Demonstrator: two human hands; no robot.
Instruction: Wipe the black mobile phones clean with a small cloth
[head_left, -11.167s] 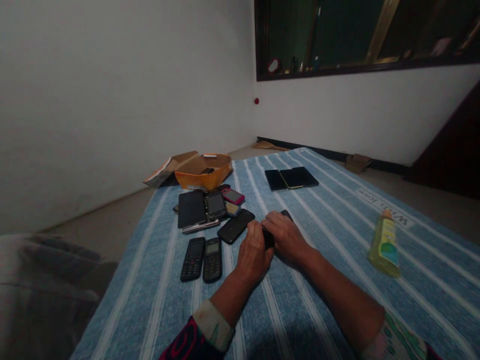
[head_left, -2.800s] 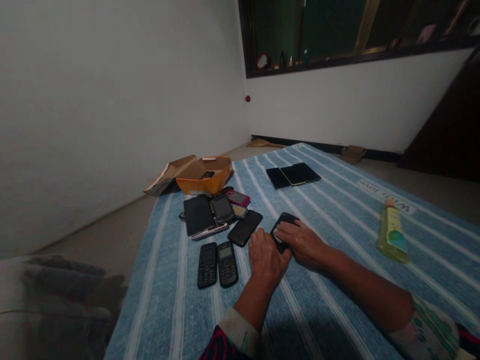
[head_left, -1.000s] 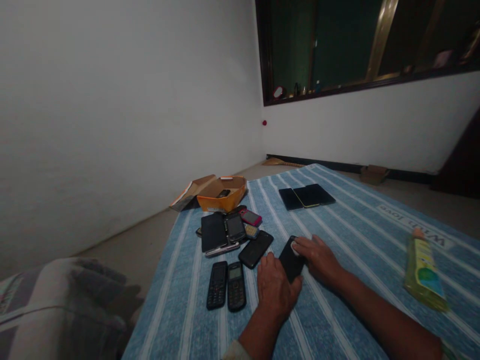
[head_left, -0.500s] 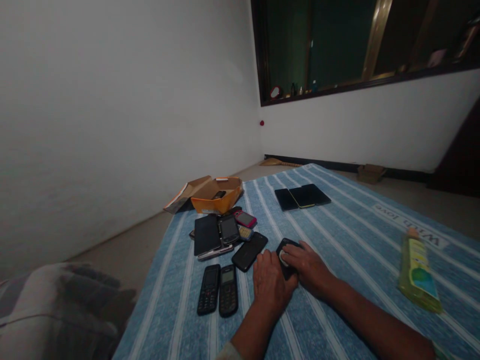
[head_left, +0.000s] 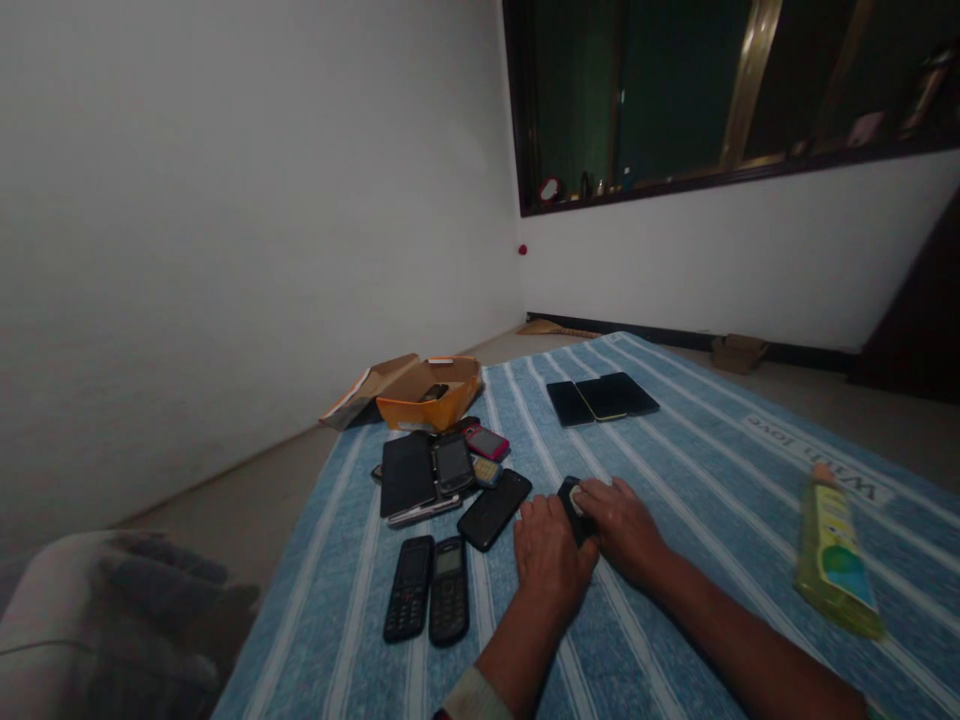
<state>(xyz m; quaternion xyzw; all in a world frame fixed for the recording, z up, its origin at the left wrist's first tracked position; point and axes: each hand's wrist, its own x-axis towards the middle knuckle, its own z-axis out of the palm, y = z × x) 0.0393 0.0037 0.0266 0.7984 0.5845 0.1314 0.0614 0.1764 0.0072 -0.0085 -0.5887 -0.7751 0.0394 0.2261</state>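
Both hands meet over a dark phone (head_left: pixel 568 486) lying on the striped cloth. My left hand (head_left: pixel 550 552) grips its near left edge, thumb along the side. My right hand (head_left: pixel 619 522) presses a small white pad or wad (head_left: pixel 577 500) onto the phone's surface, fingers closed on it; what the pad is made of is hard to make out. A black smartphone (head_left: pixel 495 510) lies just left of my left hand. Two keypad phones (head_left: pixel 448 592) rest side by side nearer the camera. Beyond them is a pile with a dark tablet-like device (head_left: pixel 407 474) and a pink phone (head_left: pixel 487 442).
An orange open box (head_left: pixel 427 412) with a phone inside stands at the far left of the blue striped cloth (head_left: pixel 705 520). Several dark phones or tablets (head_left: pixel 600 397) lie at the back. A yellow-green bottle (head_left: pixel 836 560) lies at the right.
The right hand and white pad have shifted slightly across the phone, covering more of its right side. The left hand keeps its grip. The whole view has tilted slightly.
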